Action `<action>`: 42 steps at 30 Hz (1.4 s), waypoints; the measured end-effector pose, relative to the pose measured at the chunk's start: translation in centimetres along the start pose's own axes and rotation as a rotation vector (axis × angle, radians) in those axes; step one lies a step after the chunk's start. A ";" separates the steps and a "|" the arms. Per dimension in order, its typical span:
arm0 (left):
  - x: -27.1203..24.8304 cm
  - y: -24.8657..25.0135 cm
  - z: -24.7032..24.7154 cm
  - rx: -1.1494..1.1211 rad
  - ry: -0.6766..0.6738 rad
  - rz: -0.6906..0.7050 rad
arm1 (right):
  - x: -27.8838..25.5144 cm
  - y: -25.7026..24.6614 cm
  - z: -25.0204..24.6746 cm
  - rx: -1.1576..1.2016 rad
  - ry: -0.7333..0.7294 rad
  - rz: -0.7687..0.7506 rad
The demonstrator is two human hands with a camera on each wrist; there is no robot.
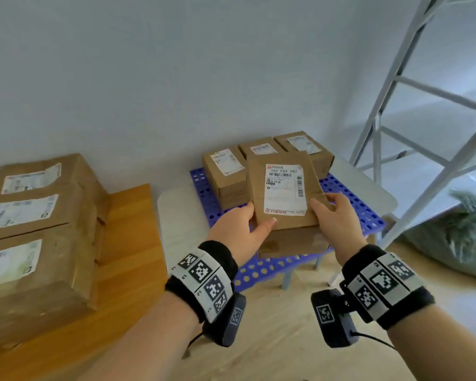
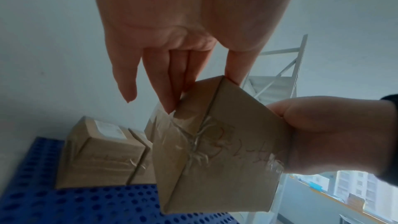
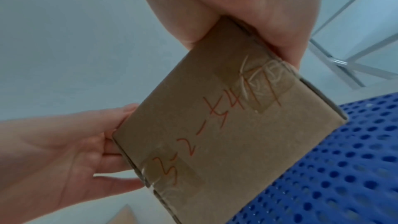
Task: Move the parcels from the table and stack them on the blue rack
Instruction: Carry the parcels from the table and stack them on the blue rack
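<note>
Hands (image 1: pixel 286 221) gripping parcel (image 1: pixel 285 191) sides, above rack (image 1: pixel 349 199)

3 parcels (image 1: pixel 261 166) behind; rack (image 1: pixel 355 204) front bare

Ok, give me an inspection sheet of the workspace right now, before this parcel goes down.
Surface: wooden table, left; blue rack ahead.
Job's things: held parcel above the rack, label up; three parcels on the rack by the wall; more parcels on the table.
Clutter: nothing seen.
Grippers: left hand and right hand each grip a side of the held parcel.
Cables: black lead from the right wrist camera.
Surroundings: white metal shelving at right, plain wall.
</note>
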State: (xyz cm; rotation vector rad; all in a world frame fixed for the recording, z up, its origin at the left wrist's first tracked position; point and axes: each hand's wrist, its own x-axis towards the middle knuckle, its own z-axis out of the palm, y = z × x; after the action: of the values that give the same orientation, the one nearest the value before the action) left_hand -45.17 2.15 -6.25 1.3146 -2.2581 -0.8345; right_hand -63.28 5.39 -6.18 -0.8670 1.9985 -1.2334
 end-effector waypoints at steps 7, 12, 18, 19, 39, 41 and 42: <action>4.8 4.8 6.8 0.006 -0.134 -0.064 | 6.9 4.2 -6.5 -0.062 -0.063 0.030; 10.3 8.9 13.2 0.017 -0.134 -0.197 | 13.7 6.6 -12.2 -0.119 -0.198 -0.017; 14.5 11.2 18.4 0.030 -0.136 -0.304 | 18.8 9.4 -15.5 -0.139 -0.378 0.027; 15.0 11.2 18.9 0.031 -0.134 -0.319 | 19.6 9.7 -15.6 -0.139 -0.407 0.038; 21.5 6.4 23.2 0.010 -0.095 -0.418 | 28.5 11.8 -12.6 -0.092 -0.513 0.139; 21.5 6.4 23.4 -0.025 -0.071 -0.435 | 28.8 12.0 -12.8 -0.076 -0.524 0.148; 21.5 6.5 23.5 -0.037 -0.057 -0.447 | 29.0 12.1 -12.9 -0.071 -0.534 0.144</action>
State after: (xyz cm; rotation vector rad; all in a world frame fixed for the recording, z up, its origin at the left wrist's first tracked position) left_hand -73.72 -7.25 -18.59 1.8327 -2.0031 -1.0643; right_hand -92.91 -6.94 -17.44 -0.9493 1.6422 -0.7526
